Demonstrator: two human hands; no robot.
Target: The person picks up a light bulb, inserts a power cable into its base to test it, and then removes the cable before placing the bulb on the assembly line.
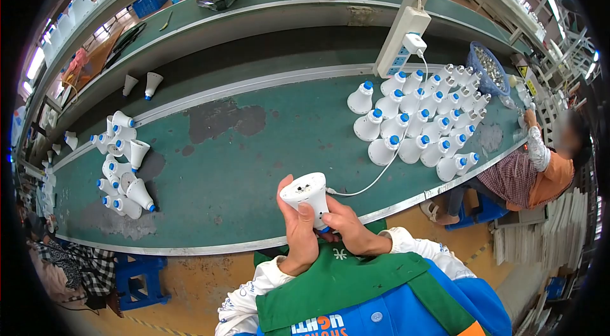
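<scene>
Over the near edge of the bench, both my hands hold one white cone-shaped bulb housing, its wide end tilted up and its blue cap down. My left hand wraps its left side, thumb across the front. On the right, the fingers of my right hand close on the lower part, beside the blue cap. A thin white cable reaches the upper right side of the housing and runs back past the standing bulbs to a white plug in the power strip.
Rows of blue-capped white bulbs stand on the green bench to the right. More bulbs lie heaped at left. A blue basket of small parts sits far right, near a seated co-worker. Blue stools stand below.
</scene>
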